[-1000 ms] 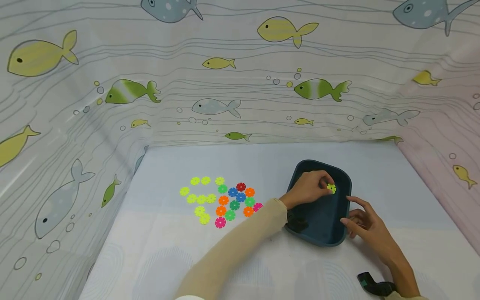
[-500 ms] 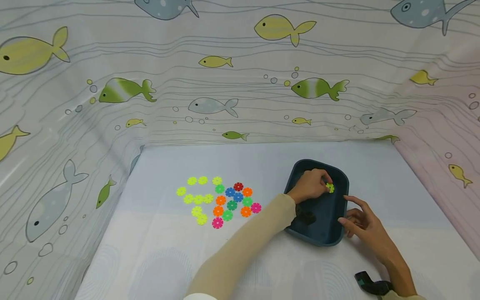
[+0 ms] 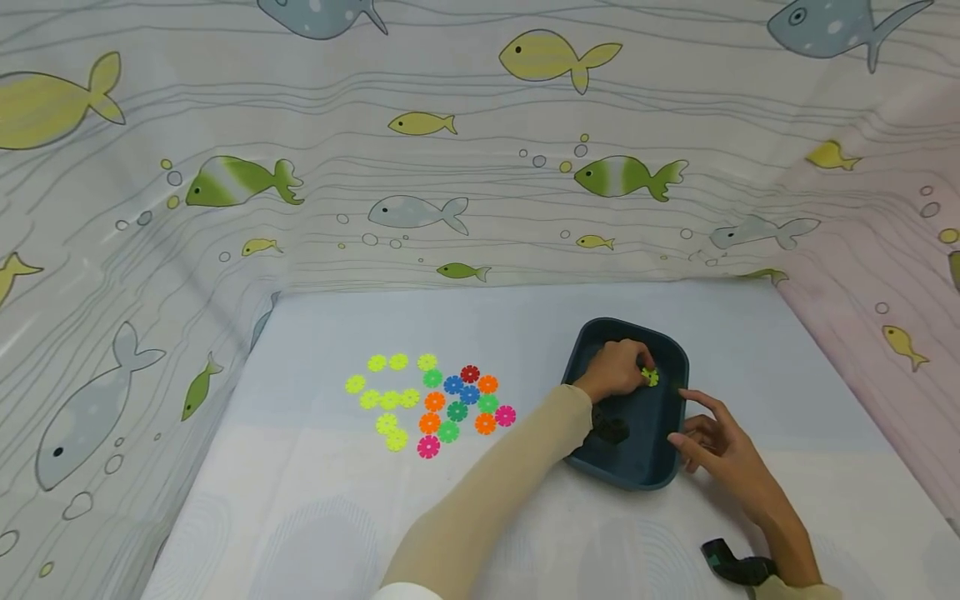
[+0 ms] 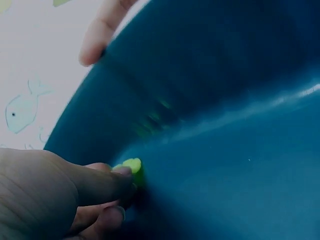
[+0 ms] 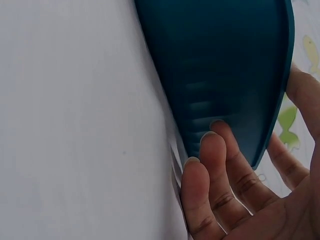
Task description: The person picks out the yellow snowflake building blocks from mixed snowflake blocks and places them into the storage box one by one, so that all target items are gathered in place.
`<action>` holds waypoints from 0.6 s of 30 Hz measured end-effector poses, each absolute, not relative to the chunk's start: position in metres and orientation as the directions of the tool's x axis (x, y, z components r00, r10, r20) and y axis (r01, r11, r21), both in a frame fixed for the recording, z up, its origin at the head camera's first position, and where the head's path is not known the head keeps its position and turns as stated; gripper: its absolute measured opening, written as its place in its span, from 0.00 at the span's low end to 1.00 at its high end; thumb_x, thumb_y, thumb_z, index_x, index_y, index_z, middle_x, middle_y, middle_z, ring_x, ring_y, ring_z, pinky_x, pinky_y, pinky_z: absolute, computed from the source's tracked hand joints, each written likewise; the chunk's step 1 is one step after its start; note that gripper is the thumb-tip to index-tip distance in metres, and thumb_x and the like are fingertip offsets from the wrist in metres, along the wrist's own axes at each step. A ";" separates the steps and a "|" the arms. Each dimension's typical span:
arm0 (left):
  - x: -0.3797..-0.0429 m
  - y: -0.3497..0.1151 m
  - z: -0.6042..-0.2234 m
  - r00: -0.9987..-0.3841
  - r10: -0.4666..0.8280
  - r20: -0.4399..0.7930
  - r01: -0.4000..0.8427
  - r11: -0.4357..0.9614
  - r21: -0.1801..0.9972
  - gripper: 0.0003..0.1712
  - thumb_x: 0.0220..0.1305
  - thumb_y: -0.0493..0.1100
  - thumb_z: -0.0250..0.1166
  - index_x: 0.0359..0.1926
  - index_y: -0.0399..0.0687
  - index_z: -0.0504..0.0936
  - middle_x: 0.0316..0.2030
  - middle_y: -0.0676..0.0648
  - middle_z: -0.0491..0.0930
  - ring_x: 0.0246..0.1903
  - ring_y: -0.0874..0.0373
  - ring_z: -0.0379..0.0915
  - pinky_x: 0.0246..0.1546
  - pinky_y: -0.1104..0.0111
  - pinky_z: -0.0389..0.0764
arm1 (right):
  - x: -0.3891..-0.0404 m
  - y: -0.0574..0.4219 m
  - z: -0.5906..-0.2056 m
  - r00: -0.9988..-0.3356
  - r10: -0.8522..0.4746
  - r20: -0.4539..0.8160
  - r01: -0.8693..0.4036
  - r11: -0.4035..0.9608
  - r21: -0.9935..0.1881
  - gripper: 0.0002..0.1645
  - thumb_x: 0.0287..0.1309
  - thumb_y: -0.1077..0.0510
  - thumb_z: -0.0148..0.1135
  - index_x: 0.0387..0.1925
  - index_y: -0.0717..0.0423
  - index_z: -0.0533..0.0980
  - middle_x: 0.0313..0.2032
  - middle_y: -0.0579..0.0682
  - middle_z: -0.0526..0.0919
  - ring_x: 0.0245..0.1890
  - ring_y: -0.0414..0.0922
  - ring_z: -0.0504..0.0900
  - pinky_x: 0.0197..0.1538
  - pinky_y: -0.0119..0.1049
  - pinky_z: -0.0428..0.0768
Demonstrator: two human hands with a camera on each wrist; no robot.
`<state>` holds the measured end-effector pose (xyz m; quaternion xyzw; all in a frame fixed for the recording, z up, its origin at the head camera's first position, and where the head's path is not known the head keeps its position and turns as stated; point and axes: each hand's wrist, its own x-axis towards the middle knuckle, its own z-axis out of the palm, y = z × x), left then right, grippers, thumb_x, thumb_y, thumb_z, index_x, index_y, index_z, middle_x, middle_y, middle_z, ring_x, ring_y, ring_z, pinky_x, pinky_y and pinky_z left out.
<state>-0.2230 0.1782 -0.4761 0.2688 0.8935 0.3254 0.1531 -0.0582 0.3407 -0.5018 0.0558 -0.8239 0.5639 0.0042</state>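
My left hand [image 3: 617, 368] reaches inside a dark blue plastic basin [image 3: 637, 475]. Thumb and fingertips pinch a yellow-green notched disc [image 3: 650, 377]; up close in the left wrist view, the yellow-green piece [image 4: 133, 166] sits near the basin's inner wall, and the fingers hide part of it. At the basin's right side, my right hand [image 3: 727, 450] holds the wall, with thumb and index finger at the rim. Curled fingers [image 5: 212, 160] rest against the outer wall [image 5: 220, 65] in the right wrist view.
Left of the basin, several yellow discs [image 3: 389, 400] lie on the white cloth, beside a group of orange, blue, green, pink and dark red discs [image 3: 457, 411]. A black strap-like device [image 3: 738, 567] is at the right wrist. Fish-printed sheets [image 3: 450, 167] surround the table.
The scene has shifted slightly left in the head view. The left hand stays inside the basin with the yellow-green disc, which has turned a little; the right hand keeps its place.
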 end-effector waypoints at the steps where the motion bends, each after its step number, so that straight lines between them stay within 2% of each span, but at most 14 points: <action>1: -0.223 0.178 -0.477 -0.809 0.580 -0.101 0.382 0.648 0.658 0.10 0.65 0.43 0.74 0.47 0.53 0.88 0.41 0.55 0.85 0.30 0.65 0.74 0.29 0.73 0.74 | -0.058 0.340 -0.502 -0.994 -0.088 0.069 -0.096 0.356 -0.929 0.43 0.71 0.65 0.62 0.79 0.51 0.53 0.41 0.59 0.79 0.28 0.53 0.82 0.32 0.41 0.82; 10: -0.225 0.179 -0.479 -0.808 0.583 -0.083 0.414 0.663 0.623 0.11 0.65 0.47 0.74 0.47 0.56 0.87 0.40 0.57 0.84 0.31 0.66 0.75 0.28 0.72 0.74 | -0.060 0.341 -0.503 -0.996 -0.079 0.037 -0.064 0.376 -0.924 0.42 0.72 0.61 0.62 0.79 0.49 0.53 0.42 0.60 0.79 0.29 0.53 0.82 0.33 0.42 0.83; 13: -0.225 0.178 -0.478 -0.803 0.591 -0.078 0.412 0.644 0.644 0.12 0.65 0.48 0.74 0.48 0.56 0.87 0.41 0.58 0.84 0.31 0.67 0.75 0.29 0.73 0.74 | -0.059 0.342 -0.503 -0.997 -0.077 0.029 -0.055 0.371 -0.927 0.42 0.72 0.60 0.63 0.79 0.49 0.53 0.42 0.61 0.79 0.29 0.53 0.82 0.33 0.42 0.83; 18: -0.224 0.174 -0.473 -0.778 0.626 -0.052 0.401 0.559 0.726 0.13 0.66 0.47 0.73 0.50 0.52 0.86 0.34 0.60 0.83 0.27 0.70 0.74 0.27 0.75 0.75 | -0.058 0.341 -0.503 -0.996 -0.075 0.042 -0.067 0.375 -0.925 0.42 0.72 0.62 0.62 0.79 0.50 0.53 0.42 0.61 0.79 0.28 0.53 0.82 0.32 0.42 0.83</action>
